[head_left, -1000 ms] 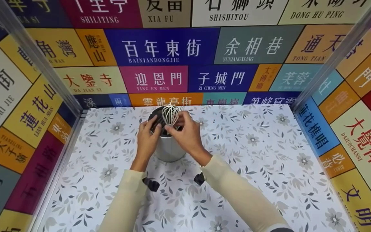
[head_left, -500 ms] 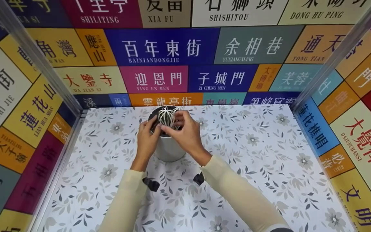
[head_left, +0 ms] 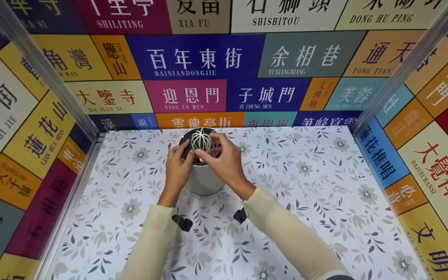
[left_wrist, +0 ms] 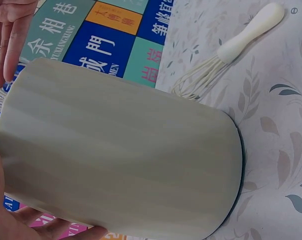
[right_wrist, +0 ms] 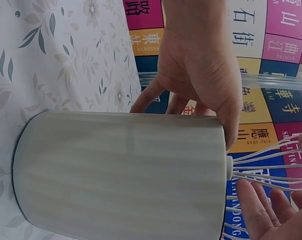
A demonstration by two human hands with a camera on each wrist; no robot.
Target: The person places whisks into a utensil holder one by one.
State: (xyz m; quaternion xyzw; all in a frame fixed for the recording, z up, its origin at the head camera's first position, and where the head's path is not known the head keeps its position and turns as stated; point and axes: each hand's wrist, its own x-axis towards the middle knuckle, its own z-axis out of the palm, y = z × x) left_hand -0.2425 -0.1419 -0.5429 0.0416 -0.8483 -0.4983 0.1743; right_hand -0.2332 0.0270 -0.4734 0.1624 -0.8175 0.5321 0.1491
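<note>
A tall white canister (head_left: 205,181) with a dark opening stands upright on the table. My left hand (head_left: 179,163) grips its left side, thumb at the rim, as the right wrist view also shows. My right hand (head_left: 226,157) is over the opening and holds a whisk (head_left: 200,140) by its wire loops, between thumb and fingers. In the right wrist view this whisk's wires (right_wrist: 271,167) rise from the mouth, the handle mostly hidden inside. More wire loops (right_wrist: 232,210) show beside it at the rim. Another whisk with a white handle (left_wrist: 256,32) lies on the table beside the canister.
A white tabletop (head_left: 305,217) with a grey leaf and flower print spreads around the canister. Panels (head_left: 196,56) with coloured street-name signs enclose the back and both sides, joined by clear corner strips (head_left: 406,66).
The whisk in my right hand has sunk lower over the canister and shifted slightly left between the first two frames. Since then it has barely moved. My left hand stays in place.
</note>
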